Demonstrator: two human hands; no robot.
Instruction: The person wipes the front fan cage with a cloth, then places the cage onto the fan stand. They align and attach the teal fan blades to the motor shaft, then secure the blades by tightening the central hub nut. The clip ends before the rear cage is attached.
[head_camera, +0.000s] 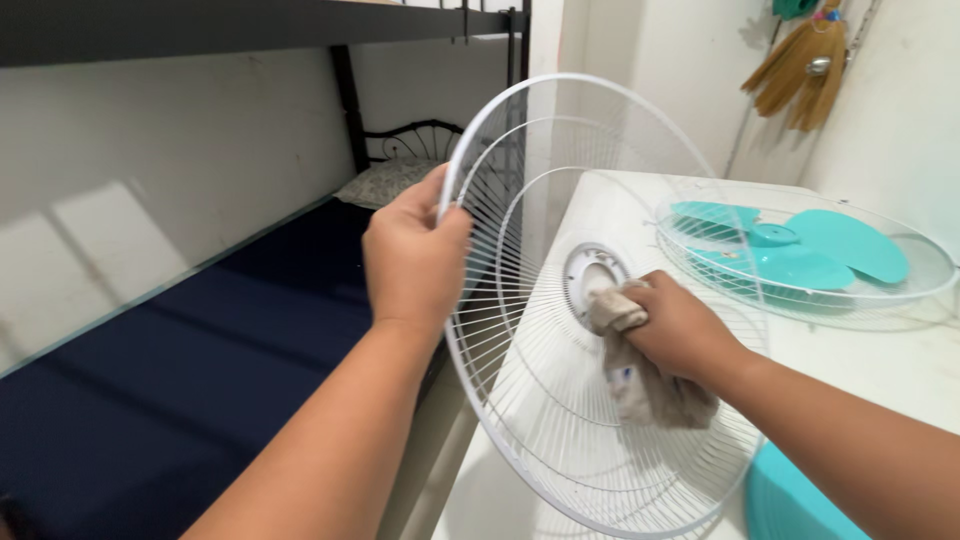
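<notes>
A round white wire fan grille (520, 400) stands tilted on edge in front of me, its lower part over the white table (900, 370). My left hand (415, 255) grips its outer rim on the left side. My right hand (680, 330) holds a crumpled beige cloth (645, 385) and presses it against the wires just beside the grille's round centre hub (592, 272).
On the table behind lies a second white grille (930, 290) with a teal fan blade (800, 250) in it. A teal round object (790, 500) sits at the bottom right. A bunk bed with a dark blue mattress (200, 370) is at the left. A broom (800, 70) hangs on the wall.
</notes>
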